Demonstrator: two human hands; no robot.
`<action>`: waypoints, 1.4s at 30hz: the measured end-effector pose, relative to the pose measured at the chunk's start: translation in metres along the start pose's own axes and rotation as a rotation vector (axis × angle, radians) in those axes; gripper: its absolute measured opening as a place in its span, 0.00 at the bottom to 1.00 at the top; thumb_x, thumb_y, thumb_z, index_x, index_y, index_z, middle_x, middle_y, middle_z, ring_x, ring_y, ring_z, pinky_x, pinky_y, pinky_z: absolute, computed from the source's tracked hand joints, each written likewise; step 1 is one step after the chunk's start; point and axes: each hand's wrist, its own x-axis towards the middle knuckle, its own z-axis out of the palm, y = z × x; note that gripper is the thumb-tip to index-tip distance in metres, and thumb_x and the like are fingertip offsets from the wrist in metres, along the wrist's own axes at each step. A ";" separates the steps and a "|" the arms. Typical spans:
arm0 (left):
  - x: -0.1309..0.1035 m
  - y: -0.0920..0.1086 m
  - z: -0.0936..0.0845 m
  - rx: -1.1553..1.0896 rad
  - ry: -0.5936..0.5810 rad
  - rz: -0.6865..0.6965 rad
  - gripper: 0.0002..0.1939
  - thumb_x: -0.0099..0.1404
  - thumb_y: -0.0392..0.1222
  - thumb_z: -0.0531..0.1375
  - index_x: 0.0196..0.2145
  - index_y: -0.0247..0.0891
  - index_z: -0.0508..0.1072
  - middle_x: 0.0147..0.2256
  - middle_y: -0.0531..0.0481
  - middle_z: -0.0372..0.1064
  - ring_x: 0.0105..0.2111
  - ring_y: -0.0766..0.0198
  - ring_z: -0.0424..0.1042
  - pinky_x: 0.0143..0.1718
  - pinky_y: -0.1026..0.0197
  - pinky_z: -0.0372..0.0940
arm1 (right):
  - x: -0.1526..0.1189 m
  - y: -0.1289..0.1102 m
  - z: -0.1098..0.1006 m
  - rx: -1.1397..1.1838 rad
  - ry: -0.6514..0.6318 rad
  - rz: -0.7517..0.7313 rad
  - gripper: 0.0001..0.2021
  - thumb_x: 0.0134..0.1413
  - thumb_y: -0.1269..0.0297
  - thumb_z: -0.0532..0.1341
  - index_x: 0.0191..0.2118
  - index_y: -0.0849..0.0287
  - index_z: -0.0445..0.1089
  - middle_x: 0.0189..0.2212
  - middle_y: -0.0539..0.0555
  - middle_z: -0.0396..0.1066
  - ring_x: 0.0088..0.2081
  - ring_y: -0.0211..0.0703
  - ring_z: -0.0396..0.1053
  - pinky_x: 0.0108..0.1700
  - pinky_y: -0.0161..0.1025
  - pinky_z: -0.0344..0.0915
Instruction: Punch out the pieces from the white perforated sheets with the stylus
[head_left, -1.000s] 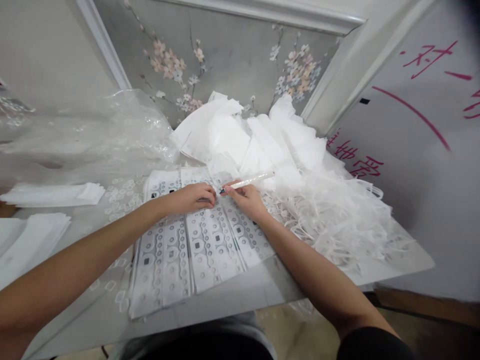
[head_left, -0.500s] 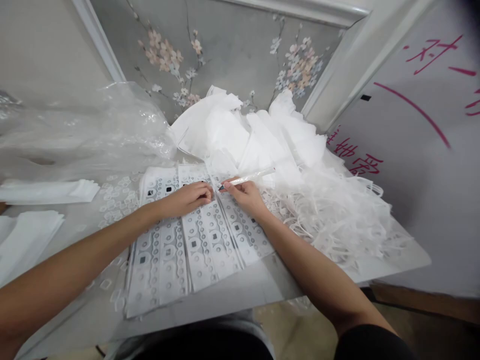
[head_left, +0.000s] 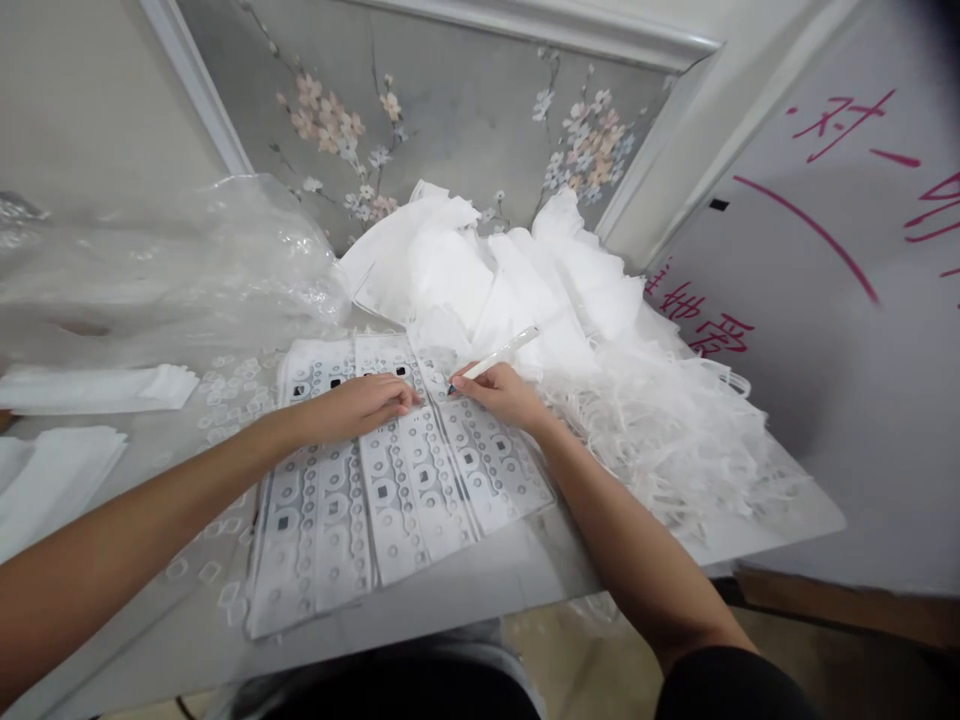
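Note:
Stacks of white sheets (head_left: 420, 510) with rows of rings and small dark squares lie side by side in front of me. My right hand (head_left: 499, 393) grips a white pen (head_left: 504, 350), its dark tip pointing down-left just over the upper part of the right sheets. On the middle sheets rests my left hand (head_left: 375, 403), palm down, fingers bent and pointing right, a little left of the pen tip. Its fingers look slightly apart, with nothing seen in them.
Behind the sheets rises a heap of white fabric pieces (head_left: 450, 265). Tangled white strips (head_left: 660, 430) cover the right side. Clear plastic film (head_left: 225, 260), small cut-out rings (head_left: 225, 400) and folded white stacks (head_left: 97, 388) lie left. A marked board (head_left: 810, 400) stands right.
My right hand has shifted slightly right, and the pen now stands more steeply, its tip a little farther from my left hand. My left hand has moved slightly down, its fingers a bit more stretched.

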 end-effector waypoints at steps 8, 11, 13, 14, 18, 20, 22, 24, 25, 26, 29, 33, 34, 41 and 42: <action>0.016 -0.009 0.016 -0.390 0.479 -0.146 0.18 0.60 0.53 0.62 0.43 0.43 0.64 0.42 0.48 0.76 0.40 0.57 0.75 0.42 0.56 0.67 | -0.002 0.012 0.003 0.025 -0.025 -0.031 0.23 0.58 0.46 0.57 0.37 0.63 0.76 0.19 0.48 0.62 0.21 0.33 0.52 0.23 0.32 0.48; 0.024 -0.004 0.020 -0.275 0.506 -0.145 0.13 0.63 0.52 0.60 0.41 0.43 0.67 0.38 0.51 0.76 0.38 0.58 0.75 0.41 0.57 0.67 | -0.009 0.016 0.006 0.010 0.121 -0.035 0.22 0.59 0.47 0.56 0.39 0.61 0.76 0.23 0.49 0.66 0.23 0.34 0.57 0.25 0.32 0.52; 0.025 0.001 0.024 -0.230 0.505 -0.161 0.12 0.68 0.53 0.54 0.40 0.43 0.69 0.33 0.52 0.76 0.35 0.58 0.75 0.40 0.57 0.66 | -0.012 0.017 0.009 -0.006 0.159 -0.050 0.21 0.60 0.48 0.57 0.40 0.61 0.76 0.26 0.51 0.70 0.26 0.36 0.61 0.27 0.33 0.55; 0.025 0.003 0.027 -0.204 0.509 -0.153 0.13 0.69 0.53 0.52 0.40 0.43 0.70 0.34 0.52 0.76 0.35 0.58 0.75 0.40 0.57 0.66 | -0.013 0.016 0.009 -0.017 0.158 -0.059 0.20 0.60 0.48 0.57 0.40 0.61 0.76 0.27 0.52 0.71 0.27 0.37 0.63 0.28 0.34 0.57; 0.022 0.006 0.042 0.053 0.466 0.080 0.14 0.71 0.51 0.52 0.45 0.43 0.73 0.44 0.50 0.75 0.45 0.57 0.72 0.48 0.55 0.64 | -0.014 0.015 0.011 -0.067 0.148 -0.104 0.19 0.60 0.50 0.58 0.41 0.61 0.76 0.33 0.55 0.75 0.32 0.41 0.69 0.32 0.35 0.61; 0.020 0.004 0.048 0.198 0.402 0.222 0.14 0.71 0.48 0.52 0.46 0.42 0.74 0.46 0.49 0.74 0.48 0.56 0.70 0.51 0.53 0.61 | -0.013 0.014 0.010 -0.091 0.143 -0.115 0.18 0.60 0.50 0.58 0.41 0.61 0.76 0.34 0.55 0.76 0.32 0.41 0.69 0.33 0.35 0.62; 0.020 0.001 0.052 0.285 0.374 0.284 0.15 0.72 0.47 0.52 0.46 0.42 0.75 0.46 0.48 0.74 0.48 0.56 0.70 0.53 0.52 0.61 | -0.013 0.015 0.009 -0.117 0.130 -0.109 0.18 0.60 0.51 0.58 0.40 0.61 0.76 0.34 0.55 0.76 0.30 0.40 0.69 0.32 0.36 0.62; 0.020 -0.001 0.054 0.326 0.373 0.290 0.15 0.73 0.45 0.51 0.46 0.42 0.76 0.46 0.47 0.73 0.48 0.57 0.70 0.52 0.52 0.61 | -0.013 0.015 0.008 -0.145 0.105 -0.099 0.18 0.61 0.51 0.57 0.41 0.61 0.76 0.32 0.55 0.76 0.29 0.39 0.68 0.32 0.36 0.61; 0.021 -0.002 0.054 0.337 0.374 0.290 0.16 0.73 0.45 0.50 0.46 0.42 0.77 0.46 0.47 0.73 0.48 0.57 0.70 0.52 0.52 0.61 | -0.013 0.015 0.008 -0.158 0.095 -0.096 0.18 0.61 0.51 0.57 0.41 0.61 0.77 0.32 0.54 0.76 0.29 0.39 0.68 0.32 0.36 0.62; 0.021 -0.002 0.053 0.342 0.374 0.291 0.16 0.73 0.45 0.50 0.45 0.42 0.77 0.46 0.47 0.73 0.47 0.57 0.69 0.52 0.52 0.61 | -0.013 0.015 0.008 -0.171 0.090 -0.095 0.18 0.61 0.51 0.57 0.41 0.61 0.77 0.32 0.55 0.76 0.29 0.40 0.68 0.32 0.36 0.62; 0.021 -0.002 0.053 0.340 0.366 0.299 0.16 0.72 0.44 0.51 0.45 0.42 0.77 0.46 0.47 0.73 0.47 0.56 0.69 0.51 0.51 0.61 | -0.013 0.015 0.009 -0.206 0.098 -0.103 0.18 0.62 0.52 0.57 0.41 0.61 0.77 0.34 0.55 0.77 0.32 0.42 0.70 0.34 0.37 0.63; 0.019 -0.001 0.053 0.314 0.371 0.281 0.15 0.72 0.44 0.51 0.45 0.42 0.77 0.46 0.46 0.73 0.47 0.56 0.68 0.51 0.51 0.61 | -0.013 0.014 0.010 -0.207 0.088 -0.117 0.17 0.62 0.54 0.57 0.41 0.60 0.77 0.36 0.55 0.78 0.35 0.44 0.72 0.37 0.38 0.64; 0.019 0.000 0.053 0.305 0.373 0.274 0.15 0.72 0.44 0.51 0.45 0.42 0.77 0.46 0.46 0.73 0.47 0.56 0.68 0.51 0.51 0.61 | -0.013 0.013 0.010 -0.206 0.081 -0.115 0.16 0.62 0.54 0.57 0.41 0.60 0.77 0.36 0.55 0.78 0.35 0.44 0.72 0.37 0.38 0.64; 0.018 0.003 0.053 0.284 0.382 0.265 0.15 0.72 0.44 0.52 0.45 0.42 0.77 0.46 0.46 0.73 0.47 0.55 0.69 0.50 0.51 0.63 | -0.013 0.011 0.013 -0.236 0.089 -0.140 0.14 0.62 0.56 0.58 0.41 0.59 0.77 0.37 0.55 0.78 0.38 0.46 0.74 0.40 0.40 0.66; 0.018 0.004 0.053 0.286 0.382 0.256 0.15 0.72 0.44 0.51 0.45 0.42 0.77 0.46 0.46 0.73 0.47 0.55 0.69 0.50 0.51 0.63 | -0.013 0.011 0.013 -0.253 0.092 -0.150 0.14 0.62 0.57 0.57 0.41 0.59 0.77 0.37 0.55 0.78 0.38 0.46 0.74 0.41 0.40 0.67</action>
